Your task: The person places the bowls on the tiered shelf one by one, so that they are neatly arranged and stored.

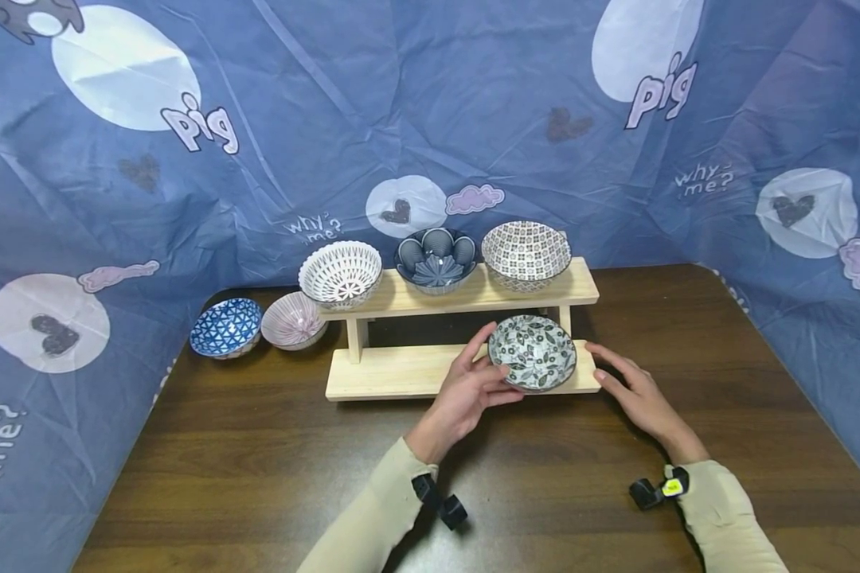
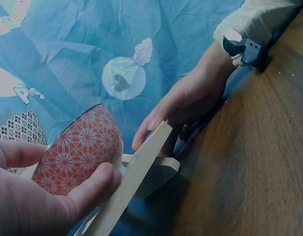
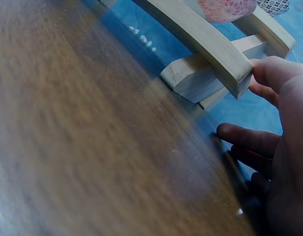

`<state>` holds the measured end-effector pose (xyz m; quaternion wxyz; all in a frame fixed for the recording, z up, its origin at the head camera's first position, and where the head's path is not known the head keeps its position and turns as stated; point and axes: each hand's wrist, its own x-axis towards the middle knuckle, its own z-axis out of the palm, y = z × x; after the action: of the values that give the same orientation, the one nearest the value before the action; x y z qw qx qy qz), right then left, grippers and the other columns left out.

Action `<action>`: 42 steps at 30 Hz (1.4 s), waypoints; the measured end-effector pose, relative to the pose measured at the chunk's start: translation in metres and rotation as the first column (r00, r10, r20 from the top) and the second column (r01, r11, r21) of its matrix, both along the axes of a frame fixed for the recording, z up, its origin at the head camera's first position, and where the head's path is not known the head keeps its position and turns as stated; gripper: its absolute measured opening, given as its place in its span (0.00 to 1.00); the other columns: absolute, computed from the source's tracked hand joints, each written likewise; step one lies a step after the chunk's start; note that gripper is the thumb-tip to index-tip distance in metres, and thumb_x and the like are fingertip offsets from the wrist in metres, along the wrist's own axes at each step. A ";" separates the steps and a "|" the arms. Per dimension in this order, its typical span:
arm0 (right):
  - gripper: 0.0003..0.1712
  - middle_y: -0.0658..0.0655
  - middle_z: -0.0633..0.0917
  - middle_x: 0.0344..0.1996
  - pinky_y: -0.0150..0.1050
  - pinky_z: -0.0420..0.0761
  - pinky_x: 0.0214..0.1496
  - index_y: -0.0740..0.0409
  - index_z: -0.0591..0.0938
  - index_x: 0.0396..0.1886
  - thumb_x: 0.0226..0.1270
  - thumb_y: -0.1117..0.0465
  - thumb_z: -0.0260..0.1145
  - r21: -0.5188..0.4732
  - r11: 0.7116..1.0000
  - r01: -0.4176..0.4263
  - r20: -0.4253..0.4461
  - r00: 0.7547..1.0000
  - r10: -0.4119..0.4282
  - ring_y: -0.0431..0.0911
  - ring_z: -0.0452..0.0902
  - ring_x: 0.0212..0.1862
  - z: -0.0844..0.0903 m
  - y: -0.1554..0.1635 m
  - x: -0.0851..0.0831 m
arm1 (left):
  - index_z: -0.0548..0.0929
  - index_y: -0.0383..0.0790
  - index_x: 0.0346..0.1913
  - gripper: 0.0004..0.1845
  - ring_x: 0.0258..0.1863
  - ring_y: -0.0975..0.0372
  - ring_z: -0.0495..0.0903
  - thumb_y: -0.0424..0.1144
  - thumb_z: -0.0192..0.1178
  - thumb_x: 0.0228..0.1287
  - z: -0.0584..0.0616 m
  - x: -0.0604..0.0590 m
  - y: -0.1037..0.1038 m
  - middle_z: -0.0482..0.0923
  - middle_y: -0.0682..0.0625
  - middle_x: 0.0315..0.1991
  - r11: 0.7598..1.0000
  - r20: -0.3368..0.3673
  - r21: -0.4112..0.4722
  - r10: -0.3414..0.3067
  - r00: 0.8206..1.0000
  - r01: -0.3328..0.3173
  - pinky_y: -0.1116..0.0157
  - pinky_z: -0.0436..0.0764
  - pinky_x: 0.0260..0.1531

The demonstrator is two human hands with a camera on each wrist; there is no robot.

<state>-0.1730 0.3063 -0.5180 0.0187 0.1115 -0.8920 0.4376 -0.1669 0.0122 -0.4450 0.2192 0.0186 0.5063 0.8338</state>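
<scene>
Counting 6 bowls total. Left hand [image 1: 473,390] holds the floral bowl [image 1: 533,352], thumb and fingers curled round its near-left side, on the right end of the wooden shelf's [image 1: 394,372] lower tier. Right hand [image 1: 634,394] rests w/ fingers relaxed, just touching that tier's right end, holding nothing. Upper tier: 3 bowls — white lattice bowl [image 1: 340,273], dark blue bowl [image 1: 435,259], checked bowl [image 1: 526,253]. On table [image 1: 258,454], left of shelf: 2 bowls — blue triangle bowl [image 1: 225,327], pink striped bowl [image 1: 294,320], touching.
</scene>
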 end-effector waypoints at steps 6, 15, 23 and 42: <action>0.27 0.65 0.73 0.70 0.63 0.63 0.71 0.52 0.69 0.74 0.79 0.53 0.55 0.001 1.000 -0.007 -0.012 1.000 0.007 0.41 0.64 0.71 0.001 -0.001 0.000 | 0.48 0.59 0.81 0.46 0.32 0.57 0.86 0.24 0.51 0.66 0.002 0.002 -0.002 0.62 0.32 0.74 1.000 0.008 -0.026 -0.009 1.000 0.009 0.51 0.89 0.44; 0.27 0.64 0.74 0.70 0.53 0.64 0.71 0.51 0.70 0.74 0.79 0.53 0.55 0.004 1.000 -0.006 -0.023 1.000 0.006 0.28 0.62 0.68 0.001 0.000 0.001 | 0.46 0.56 0.81 0.44 0.33 0.60 0.87 0.28 0.51 0.67 0.004 0.007 -0.018 0.57 0.35 0.77 0.999 -0.038 -0.045 -0.029 0.999 0.028 0.60 0.90 0.37; 0.27 0.66 0.73 0.70 0.64 0.62 0.71 0.53 0.69 0.74 0.79 0.53 0.54 0.006 1.000 -0.005 -0.004 1.000 0.005 0.54 0.64 0.71 0.003 -0.001 0.001 | 0.48 0.53 0.81 0.42 0.35 0.61 0.88 0.29 0.50 0.68 0.007 0.015 -0.039 0.53 0.29 0.77 0.998 -0.068 -0.065 0.008 0.998 -0.012 0.62 0.90 0.38; 0.27 0.60 0.74 0.71 0.46 0.66 0.68 0.48 0.70 0.74 0.79 0.52 0.55 0.039 0.999 -0.003 -0.040 0.999 0.005 0.16 0.56 0.65 -0.003 0.003 -0.001 | 0.50 0.49 0.80 0.38 0.38 0.58 0.90 0.26 0.45 0.71 0.005 0.028 -0.112 0.60 0.31 0.72 0.988 -0.096 -0.067 0.131 0.987 -0.138 0.59 0.90 0.41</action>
<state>-0.1737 0.3090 -0.5208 0.0335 0.1223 -0.8996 0.4180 -0.1390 -0.1000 -0.4395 0.1396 0.0145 0.5462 0.8258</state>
